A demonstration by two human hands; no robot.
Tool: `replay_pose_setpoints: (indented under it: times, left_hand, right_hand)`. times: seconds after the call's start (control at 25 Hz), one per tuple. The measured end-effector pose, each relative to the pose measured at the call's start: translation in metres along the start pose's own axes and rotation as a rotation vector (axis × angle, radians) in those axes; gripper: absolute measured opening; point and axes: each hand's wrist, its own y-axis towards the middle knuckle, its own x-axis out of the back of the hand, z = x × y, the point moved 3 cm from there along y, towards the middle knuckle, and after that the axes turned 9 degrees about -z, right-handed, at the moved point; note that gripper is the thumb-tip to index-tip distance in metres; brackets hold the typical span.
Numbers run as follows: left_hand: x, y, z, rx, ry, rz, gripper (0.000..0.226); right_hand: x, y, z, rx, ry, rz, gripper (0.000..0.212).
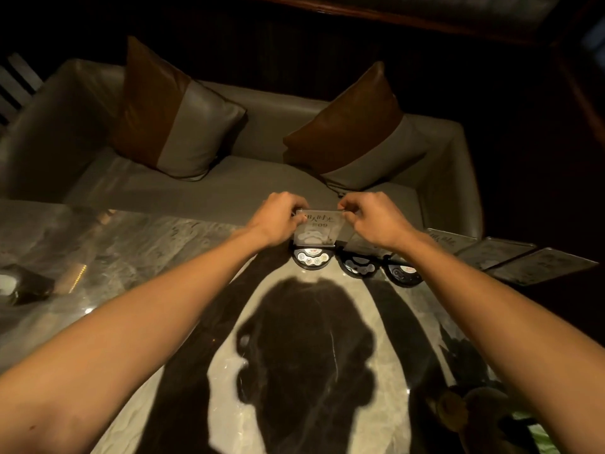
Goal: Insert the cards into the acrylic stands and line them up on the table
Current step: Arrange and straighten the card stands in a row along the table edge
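A clear acrylic stand (317,228) with a printed card in it stands upright on a black round base (311,258) near the far edge of the marble table (137,257). My left hand (278,217) pinches its top left corner and my right hand (373,217) pinches its top right corner. Two more black bases, one (358,267) and another (404,273), sit in a row to the right. Several acrylic stands lie flat beyond them, among them a near one (450,239), a middle one (497,252) and an outer one (543,265).
A grey sofa (196,185) with two brown and grey cushions, left (173,116) and right (353,129), stands behind the table. A dark object (26,285) lies at the table's left. My shadow falls over the table's middle. Dim items sit at the bottom right.
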Motion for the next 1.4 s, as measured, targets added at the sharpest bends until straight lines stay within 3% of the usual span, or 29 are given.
replay_pose_setpoints:
  times: [0.36, 0.52, 0.72, 0.88, 1.08, 1.4]
  left_hand:
    - [-0.014, 0.007, -0.006, 0.006, 0.015, 0.016, 0.018]
    - [-0.013, 0.008, -0.006, 0.046, 0.034, 0.066, 0.033]
    - [-0.009, 0.013, -0.015, 0.044, 0.051, 0.068, 0.049]
    - [-0.026, 0.022, -0.056, -0.059, 0.027, 0.09, 0.047]
    - [-0.047, 0.036, -0.108, -0.195, 0.048, 0.118, 0.047]
    - [-0.077, 0.05, -0.142, -0.162, 0.063, 0.138, 0.032]
  right_hand:
    - [-0.005, -0.005, -0.019, -0.034, 0.024, -0.006, 0.019]
    - [0.006, -0.011, -0.028, -0.03, 0.062, 0.003, 0.035]
    - [0.068, -0.04, -0.1, -0.181, 0.131, -0.247, 0.029]
    - [0.099, -0.077, -0.161, -0.303, 0.026, -0.212, 0.037]
    - [0.127, -0.109, -0.215, -0.299, -0.152, -0.222, 0.041]
    - [0.152, -0.158, -0.303, -0.49, -0.221, -0.126, 0.052]
